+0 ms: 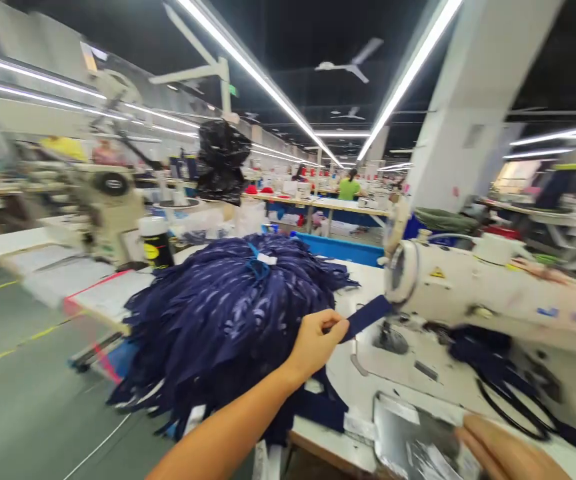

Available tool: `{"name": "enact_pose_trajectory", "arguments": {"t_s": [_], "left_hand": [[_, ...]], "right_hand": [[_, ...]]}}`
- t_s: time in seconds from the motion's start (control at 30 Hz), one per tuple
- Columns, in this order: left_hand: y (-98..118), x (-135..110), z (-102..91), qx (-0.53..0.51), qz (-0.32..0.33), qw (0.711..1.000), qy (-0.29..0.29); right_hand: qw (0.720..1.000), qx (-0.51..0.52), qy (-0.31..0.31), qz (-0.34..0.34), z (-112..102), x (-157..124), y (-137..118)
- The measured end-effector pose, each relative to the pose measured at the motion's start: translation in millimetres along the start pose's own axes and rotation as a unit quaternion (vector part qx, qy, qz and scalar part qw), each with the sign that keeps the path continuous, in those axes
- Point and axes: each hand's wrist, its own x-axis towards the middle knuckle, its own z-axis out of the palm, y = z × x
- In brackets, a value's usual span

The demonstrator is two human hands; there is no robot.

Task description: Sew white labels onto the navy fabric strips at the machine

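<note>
My left hand point(318, 341) pinches a narrow navy fabric strip point(368, 315) that stretches right toward the white sewing machine point(468, 283). The hand hovers beside a big heap of navy patterned fabric pieces point(223, 320) tied with a blue band, lying on the white table point(348, 373). My right hand point(503, 453) rests at the bottom right edge, fingers on a shiny metal plate point(408, 437) at the table's front. Whether it grips the plate is unclear.
A second sewing machine point(103, 200) and a black can point(155, 243) stand at the left. A black bag point(221, 160) hangs behind. A blue bin point(341, 248) sits past the heap. A person in green point(349, 187) works far back. Dark straps point(498, 373) lie under the machine.
</note>
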Motion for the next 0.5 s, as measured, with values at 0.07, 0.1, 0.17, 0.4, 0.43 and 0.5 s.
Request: {"name": "enact_pose_trajectory", "arguments": {"t_s": [0.07,0.1,0.17,0.4,0.43,0.5], "left_hand": [[-3.5,-0.5,4.9,-0.003,-0.004,1.0,-0.012],[-5.7,1.0,5.9,-0.004,-0.006,1.0,-0.015],[-9.8,5.4,6.5,-0.007,-0.012,0.999,-0.031],[-15.2,13.6,8.4,-0.005,-0.032,0.997,-0.065],[-15.4,14.0,8.8,-0.003,-0.035,0.997,-0.067],[-15.7,14.7,9.4,-0.001,-0.037,0.997,-0.069]], "right_hand": [[0.983,-0.186,0.008,-0.001,-17.4,-2.9,13.0],[0.963,-0.27,0.016,-0.009,-24.3,-1.0,19.3],[0.918,-0.394,0.016,-0.035,-34.5,5.9,29.2],[0.861,-0.481,0.073,-0.147,-26.5,26.6,2.9],[0.874,-0.449,0.064,-0.177,-21.4,29.7,-3.2],[0.897,-0.38,0.026,-0.226,-11.7,36.7,-10.5]]}}
